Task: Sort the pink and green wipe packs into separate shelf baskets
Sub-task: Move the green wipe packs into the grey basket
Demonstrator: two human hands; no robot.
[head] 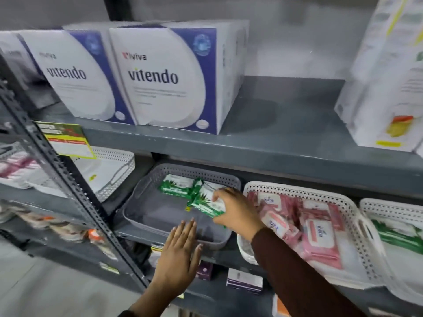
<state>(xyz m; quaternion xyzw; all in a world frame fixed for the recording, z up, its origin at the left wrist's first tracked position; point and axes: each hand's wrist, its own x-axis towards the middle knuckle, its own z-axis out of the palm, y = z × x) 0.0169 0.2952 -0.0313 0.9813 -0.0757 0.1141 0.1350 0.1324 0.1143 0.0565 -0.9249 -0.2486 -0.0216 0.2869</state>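
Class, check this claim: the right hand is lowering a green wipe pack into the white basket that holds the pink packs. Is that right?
Not quite. The head view shows the right hand holding the green wipe pack over the grey basket, which holds only green packs. The pink packs lie in the white basket beside it.

- Shelf (274, 156): grey painted metal, matt and smooth.
- Upright post (57, 165): dark metal punched with rows of holes.
- Grey basket (183, 170): matt plastic, perforated walls, smooth floor.
- White basket (297, 189): perforated plastic with a slight sheen.
- Green packs (178, 186): glossy, crinkled plastic film.
- Pink packs (320, 236): shiny plastic film with smooth white flap labels.
- Boxes (164, 76): smooth printed cardboard, faint sheen.
- Sleeve (297, 271): dark brown matt cloth.
- Shelf tag (68, 140): printed paper, seemingly glossy.
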